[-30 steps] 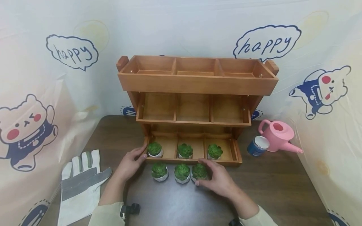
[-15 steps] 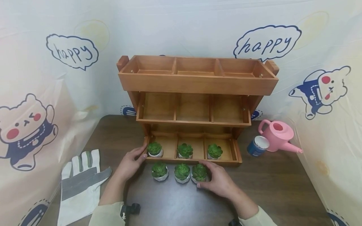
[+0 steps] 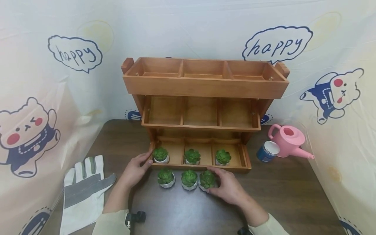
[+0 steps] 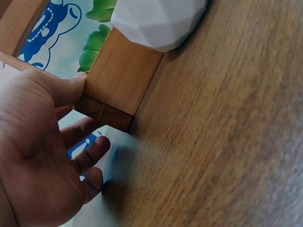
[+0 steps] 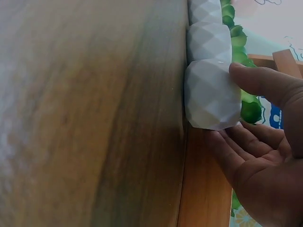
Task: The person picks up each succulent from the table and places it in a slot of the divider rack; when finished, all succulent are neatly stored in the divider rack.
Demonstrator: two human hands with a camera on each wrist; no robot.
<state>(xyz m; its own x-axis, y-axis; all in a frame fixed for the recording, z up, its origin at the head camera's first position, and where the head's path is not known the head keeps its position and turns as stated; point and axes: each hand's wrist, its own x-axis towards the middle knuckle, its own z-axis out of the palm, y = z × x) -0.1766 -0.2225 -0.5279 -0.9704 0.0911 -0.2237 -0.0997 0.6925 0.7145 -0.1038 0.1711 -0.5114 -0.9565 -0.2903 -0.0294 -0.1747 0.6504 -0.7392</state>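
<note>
A three-tier wooden planter shelf (image 3: pixel 205 88) stands at the back of the table. My left hand (image 3: pixel 135 170) grips its lower left corner (image 4: pixel 124 73), thumb at the rim and a finger against the outer side. In the bottom tier sit three potted succulents, one per compartment: left (image 3: pixel 161 154), middle (image 3: pixel 192 156) and right (image 3: pixel 223 157). Three more stand in a row before the shelf. My right hand (image 3: pixel 229 186) holds the rightmost succulent (image 3: pixel 207 179) by its white faceted pot (image 5: pixel 213 94), thumb and fingers on opposite sides. Its neighbours are the middle one (image 3: pixel 189 179) and the left one (image 3: pixel 165 178).
On the right, a pink watering can (image 3: pixel 289 138) stands beside a small blue tin (image 3: pixel 268 151). A white and grey work glove (image 3: pixel 83 192) lies at the left. The shelf's top and middle tiers have three compartments each. Printed cloth (image 3: pixel 188 29) hangs around the table.
My right thumb has shifted slightly right along the rightmost succulent's pot, and its leaves have turned a little. My left hand stays at the shelf corner.
</note>
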